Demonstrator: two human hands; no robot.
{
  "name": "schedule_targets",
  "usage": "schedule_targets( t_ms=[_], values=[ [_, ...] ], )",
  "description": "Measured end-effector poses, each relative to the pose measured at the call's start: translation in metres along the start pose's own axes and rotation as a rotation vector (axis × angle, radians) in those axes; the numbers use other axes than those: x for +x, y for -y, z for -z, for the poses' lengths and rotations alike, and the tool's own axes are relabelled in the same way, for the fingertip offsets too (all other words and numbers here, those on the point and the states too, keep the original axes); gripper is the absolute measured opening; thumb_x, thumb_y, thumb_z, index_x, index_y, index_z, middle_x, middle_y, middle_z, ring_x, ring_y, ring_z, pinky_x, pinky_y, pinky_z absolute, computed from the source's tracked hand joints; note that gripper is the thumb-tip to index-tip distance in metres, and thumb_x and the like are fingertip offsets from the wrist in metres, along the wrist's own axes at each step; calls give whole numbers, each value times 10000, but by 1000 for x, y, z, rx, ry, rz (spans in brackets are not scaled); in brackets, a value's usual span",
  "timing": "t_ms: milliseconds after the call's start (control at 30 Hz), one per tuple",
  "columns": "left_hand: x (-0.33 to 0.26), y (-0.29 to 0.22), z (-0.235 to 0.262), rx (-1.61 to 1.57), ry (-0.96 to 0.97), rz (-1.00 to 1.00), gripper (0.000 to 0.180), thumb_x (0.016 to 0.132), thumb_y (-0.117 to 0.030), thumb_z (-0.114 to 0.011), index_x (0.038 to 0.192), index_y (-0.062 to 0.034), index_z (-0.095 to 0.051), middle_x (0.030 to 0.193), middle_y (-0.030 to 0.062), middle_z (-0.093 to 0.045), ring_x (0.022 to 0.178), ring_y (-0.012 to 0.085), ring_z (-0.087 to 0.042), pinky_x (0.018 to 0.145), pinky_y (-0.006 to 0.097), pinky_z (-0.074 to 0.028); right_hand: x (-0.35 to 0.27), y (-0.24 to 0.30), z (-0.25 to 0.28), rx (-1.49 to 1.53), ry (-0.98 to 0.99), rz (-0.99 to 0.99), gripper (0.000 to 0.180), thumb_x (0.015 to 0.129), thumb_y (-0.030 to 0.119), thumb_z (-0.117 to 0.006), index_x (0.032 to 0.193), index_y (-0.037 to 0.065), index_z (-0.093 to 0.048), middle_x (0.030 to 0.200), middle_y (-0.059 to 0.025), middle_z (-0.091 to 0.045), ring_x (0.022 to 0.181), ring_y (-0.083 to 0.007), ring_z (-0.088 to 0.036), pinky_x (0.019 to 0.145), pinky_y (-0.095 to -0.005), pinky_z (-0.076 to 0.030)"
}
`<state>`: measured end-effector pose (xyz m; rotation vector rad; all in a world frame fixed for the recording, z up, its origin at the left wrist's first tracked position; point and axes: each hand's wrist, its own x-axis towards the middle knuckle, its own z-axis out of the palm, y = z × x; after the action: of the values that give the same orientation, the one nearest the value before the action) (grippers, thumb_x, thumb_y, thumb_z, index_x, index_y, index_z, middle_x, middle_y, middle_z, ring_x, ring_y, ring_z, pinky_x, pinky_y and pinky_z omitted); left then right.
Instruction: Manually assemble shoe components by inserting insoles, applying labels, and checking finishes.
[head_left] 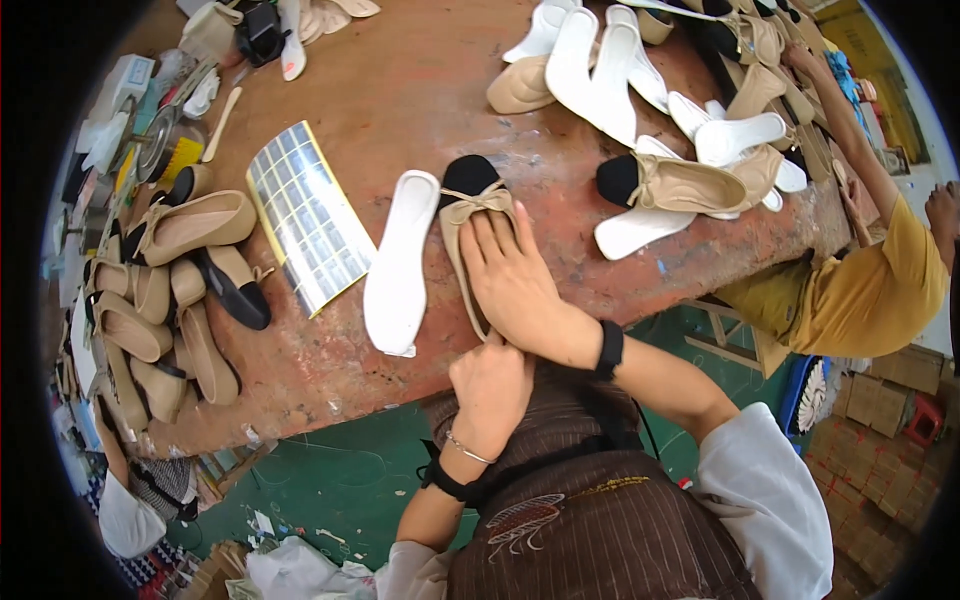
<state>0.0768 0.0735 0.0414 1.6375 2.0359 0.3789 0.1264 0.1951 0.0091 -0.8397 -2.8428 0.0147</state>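
A beige ballet flat (454, 240) with a black toe and a bow lies toe away from me on the worn red-brown table. My right hand (512, 280) rests in it, fingers stretched out flat and reaching toward the toe. At the heel, my left hand (492, 392) is closed, its fingertips on the heel's edge; the exact grip is partly hidden. Just left of the shoe lies a white insole (400, 265). Beyond it is a sheet of silvery stickers (310, 215) with a yellow border.
Finished-looking flats (200, 228) pile up at the left. More white insoles (590, 75) and another beige flat (690, 186) lie at the right. A wooden stick (221, 124) sits at the far left. One co-worker in a yellow shirt (860, 290) is at right; another's white sleeve (130, 515) shows lower left.
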Motion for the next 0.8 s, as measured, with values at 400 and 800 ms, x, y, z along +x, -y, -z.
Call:
schedule_targets(
  t_ms=[400,800],
  values=[
    [5,2,17,-39,-19,-10,496,859,-286,-733,1263,-16,-637,1369,190,-587,775,355,-715,655,410,-579,-4,-78,52,621,354,80,430,791,22,-581,1174,165,-714,1103,-119,-694,1006,-356,-662,917,-455,-513],
    [45,-13,39,-1061,-24,-77,1023,920,-391,-719,1564,60,-66,1525,342,-324,1343,357,-471,970,435,-506,-28,-171,135,128,-260,-432,374,729,-69,-543,1008,62,-754,897,-193,-725,822,-326,-709,750,-383,-541]
  ],
)
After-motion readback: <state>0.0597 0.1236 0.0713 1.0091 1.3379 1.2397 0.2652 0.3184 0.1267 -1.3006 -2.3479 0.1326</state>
